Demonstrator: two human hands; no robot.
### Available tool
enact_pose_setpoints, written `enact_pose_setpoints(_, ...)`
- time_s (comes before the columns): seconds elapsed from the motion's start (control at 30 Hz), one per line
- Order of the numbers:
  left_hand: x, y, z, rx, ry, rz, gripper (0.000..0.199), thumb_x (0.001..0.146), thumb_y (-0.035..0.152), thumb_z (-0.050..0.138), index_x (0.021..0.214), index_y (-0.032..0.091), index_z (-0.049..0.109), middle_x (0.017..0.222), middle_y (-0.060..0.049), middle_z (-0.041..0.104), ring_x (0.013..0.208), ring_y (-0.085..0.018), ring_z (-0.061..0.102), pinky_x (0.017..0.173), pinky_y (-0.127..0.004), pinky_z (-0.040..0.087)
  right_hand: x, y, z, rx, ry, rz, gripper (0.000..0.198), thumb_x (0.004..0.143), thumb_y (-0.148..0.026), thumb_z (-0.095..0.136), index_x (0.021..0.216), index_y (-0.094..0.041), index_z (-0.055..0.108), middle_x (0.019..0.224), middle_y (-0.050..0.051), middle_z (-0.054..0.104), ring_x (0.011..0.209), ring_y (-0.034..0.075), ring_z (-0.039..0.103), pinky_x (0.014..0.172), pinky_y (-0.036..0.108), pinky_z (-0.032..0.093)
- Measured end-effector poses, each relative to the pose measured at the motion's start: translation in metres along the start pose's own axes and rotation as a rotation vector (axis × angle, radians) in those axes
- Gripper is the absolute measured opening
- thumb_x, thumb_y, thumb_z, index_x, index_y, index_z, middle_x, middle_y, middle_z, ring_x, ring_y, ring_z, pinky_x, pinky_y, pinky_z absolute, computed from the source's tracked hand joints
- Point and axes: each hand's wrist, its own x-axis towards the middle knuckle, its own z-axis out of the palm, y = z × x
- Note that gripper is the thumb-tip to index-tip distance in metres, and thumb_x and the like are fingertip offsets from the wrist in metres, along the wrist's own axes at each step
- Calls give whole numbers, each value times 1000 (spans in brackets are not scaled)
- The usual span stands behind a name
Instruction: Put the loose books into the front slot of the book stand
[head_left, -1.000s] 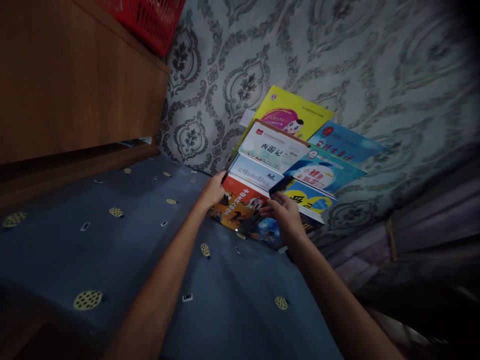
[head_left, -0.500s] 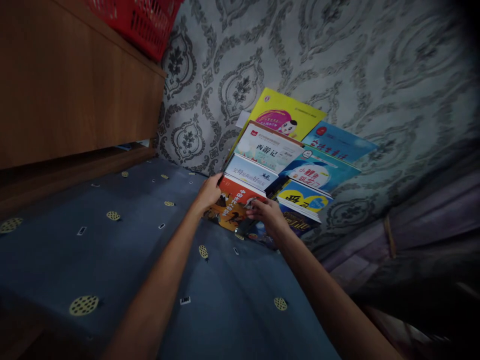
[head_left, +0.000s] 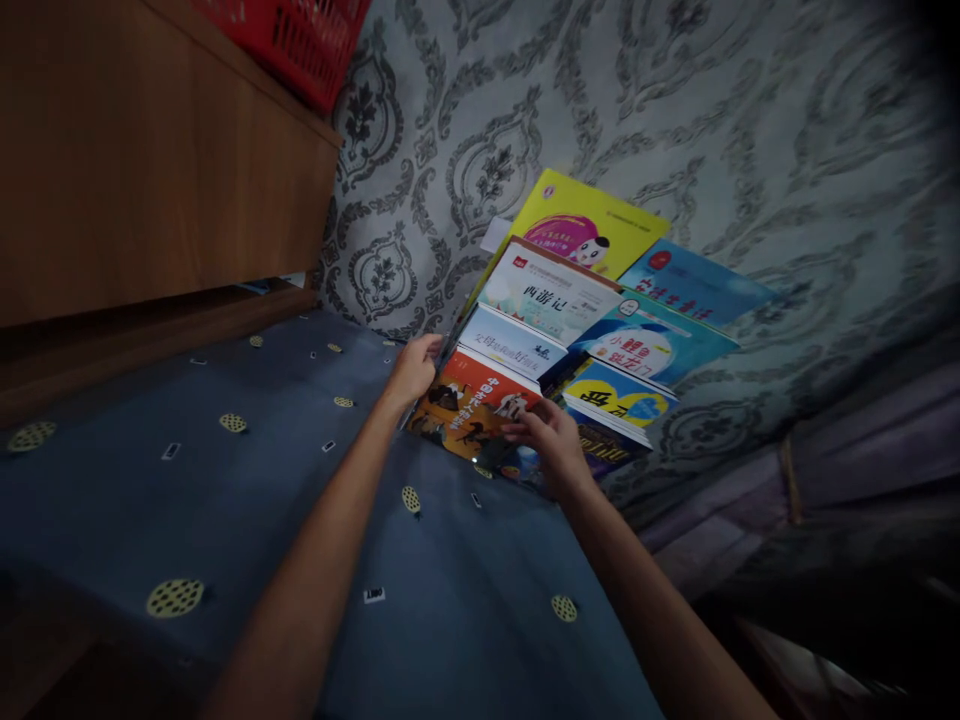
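Several picture books stand in tiers on a book rack, leaning toward the wall. My left hand (head_left: 414,370) is at the rack's left side, fingers bent around its edge and partly hidden. In the lowest tier stands an orange book (head_left: 469,410) with white Chinese characters. My right hand (head_left: 551,440) is closed at this book's right edge, its thumb and fingers over the cover. Above are a pale blue book (head_left: 506,342), a white book (head_left: 551,292) and a tall yellow book (head_left: 622,225). Rightward are a teal book (head_left: 660,335), a blue book (head_left: 694,280) and a blue-yellow book (head_left: 619,393).
The rack rests on a blue sheet (head_left: 285,520) with yellow prints. A wooden cabinet (head_left: 165,180) stands at left with a red basket (head_left: 315,45) on top. Patterned wallpaper (head_left: 491,170) rises behind; a purplish curtain (head_left: 720,515) hangs at right.
The whole scene has shifted slightly right in view. My left hand has moved a little down and outward along the rack's left side. My right hand stays at the orange book's edge.
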Motion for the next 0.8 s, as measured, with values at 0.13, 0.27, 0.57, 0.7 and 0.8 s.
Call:
enact_pose_setpoints(0.13, -3, -1, -24, -74, 105, -179, 59, 72, 2, 42, 128, 12, 61, 117, -13, 75, 97, -19, 75, 89, -34, 59, -35, 22, -7, -115, 129, -121, 60, 73, -39, 69, 128, -19, 59, 88, 6, 75, 66, 23, 71, 59, 35, 59)
enact_pose_setpoints(0.27, -12, -17, -44, -133, 195, -381, 49, 78, 5, 42, 122, 16, 60, 116, -11, 75, 88, -15, 75, 75, -26, 58, -75, 54, 1, -197, 50, -77, 36, 74, -41, 67, 104, -21, 71, 70, 4, 72, 65, 24, 69, 62, 37, 57)
enact_pose_setpoints(0.57, -15, -32, -31, -145, 127, -395, 34, 87, 10, 42, 110, 13, 68, 108, -12, 77, 84, -16, 75, 74, -27, 58, -80, 67, 27, -188, 66, -145, 29, 79, -42, 64, 96, -20, 72, 88, 7, 75, 80, 23, 70, 72, 37, 58)
enact_pose_setpoints(0.7, -7, -11, -6, -222, 1, -93, 38, 97, 16, 39, 122, 14, 67, 126, -12, 73, 112, -17, 71, 93, -28, 56, -51, 33, 17, -169, 292, -345, 45, 84, -42, 62, 122, -19, 64, 115, 11, 71, 109, 26, 68, 97, 43, 55)
enact_pose_setpoints(0.8, -7, 0, 7, -154, 12, 70, 39, 102, 27, 41, 127, 13, 67, 136, -12, 69, 127, -20, 63, 109, -31, 48, -31, 12, 10, -190, 330, -442, 55, 88, -47, 61, 134, -18, 58, 137, 14, 63, 131, 28, 59, 112, 46, 45)
